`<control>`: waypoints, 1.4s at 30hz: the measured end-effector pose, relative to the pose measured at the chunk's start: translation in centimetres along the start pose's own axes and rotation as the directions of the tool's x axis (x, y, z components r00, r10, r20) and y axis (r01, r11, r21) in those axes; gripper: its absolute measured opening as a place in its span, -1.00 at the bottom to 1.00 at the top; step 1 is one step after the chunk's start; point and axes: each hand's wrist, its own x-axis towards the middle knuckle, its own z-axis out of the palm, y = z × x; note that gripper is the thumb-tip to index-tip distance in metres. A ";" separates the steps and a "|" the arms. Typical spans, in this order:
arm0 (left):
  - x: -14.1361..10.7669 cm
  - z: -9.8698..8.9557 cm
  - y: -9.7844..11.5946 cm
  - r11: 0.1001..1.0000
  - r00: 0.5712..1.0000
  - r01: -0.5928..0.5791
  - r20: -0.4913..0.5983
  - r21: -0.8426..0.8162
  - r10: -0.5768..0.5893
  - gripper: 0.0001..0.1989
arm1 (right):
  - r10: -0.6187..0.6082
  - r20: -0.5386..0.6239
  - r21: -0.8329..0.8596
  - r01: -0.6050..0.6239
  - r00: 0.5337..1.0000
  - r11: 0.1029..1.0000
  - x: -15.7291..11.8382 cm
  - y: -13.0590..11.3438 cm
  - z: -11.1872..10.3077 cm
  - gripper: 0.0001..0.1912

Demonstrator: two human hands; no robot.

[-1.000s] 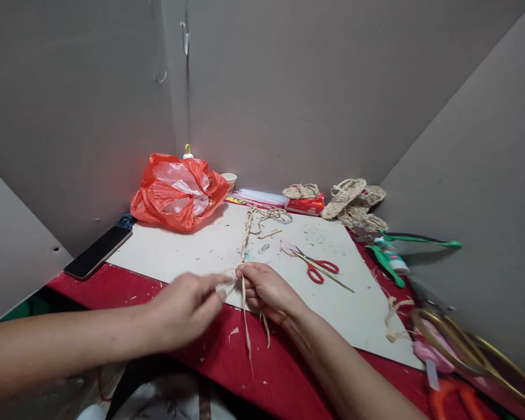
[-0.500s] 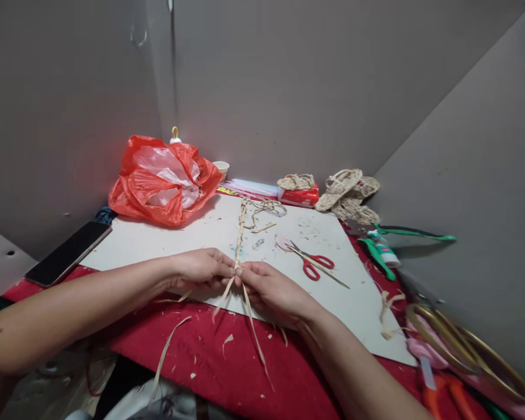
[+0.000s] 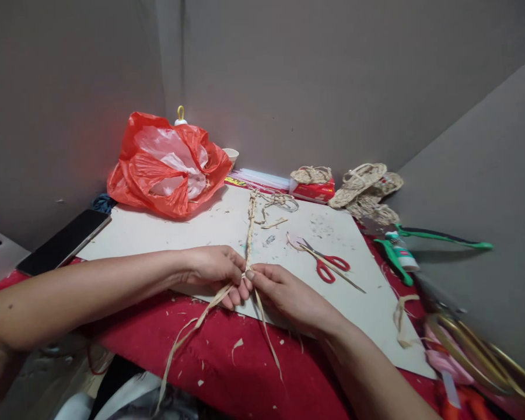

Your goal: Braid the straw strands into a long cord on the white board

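A narrow braid of pale straw strips (image 3: 251,227) runs from the far part of the white board down to my fingers. My left hand (image 3: 221,271) is closed on its near end, with long loose strips trailing from it toward my lap. My right hand (image 3: 280,289) pinches the same end between thumb and forefinger, and another strip hangs below it over the red cloth. The two hands meet at the braid's lower end, so its exact weave there is partly hidden. Right of the braid lie red-handled scissors (image 3: 326,265) with a straw strip across them.
A red plastic bag (image 3: 170,169) stands at the back left, near a phone (image 3: 65,242). Woven straw sandals (image 3: 361,186) lie at the back right beside a red box (image 3: 312,189). Green-handled pliers (image 3: 396,262) and a small bottle (image 3: 402,254) are at the right.
The loose strips on the left side have swung left and now lie gathered under my left hand. My left fingers have curled more at the braid's end. The whole view has shifted slightly.
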 end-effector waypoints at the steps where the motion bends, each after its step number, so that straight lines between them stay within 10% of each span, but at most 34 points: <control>1: 0.0 -0.1 0.1 1.000 1.000 0.031 -0.001 0.004 -0.031 -0.87 | 0.014 -0.027 -0.048 -0.015 1.000 0.999 0.0 0.1 -0.2 -0.68; 7: 0.1 0.8 0.1 0.975 0.971 -0.012 -0.230 0.220 0.064 -0.77 | 0.052 -0.094 -0.331 -0.080 0.994 0.940 -0.2 0.3 -0.9 -0.69; 15: 0.2 0.2 -0.5 0.960 0.984 -0.089 -0.129 0.264 0.127 -0.67 | 0.056 -0.120 -0.359 -0.096 0.991 0.928 -0.5 -0.8 -0.8 -0.67; 26: 0.6 -0.4 -1.7 0.867 0.937 -0.216 -0.154 0.450 0.313 -0.74 | 0.314 0.001 0.346 -0.295 0.949 0.891 -0.2 0.4 -0.9 -0.66; 42: 0.6 -0.2 -2.2 0.927 0.914 -0.166 -0.301 0.337 0.273 -0.74 | 0.217 -0.093 0.166 -0.200 0.972 0.966 -0.6 -0.5 -1.2 -0.70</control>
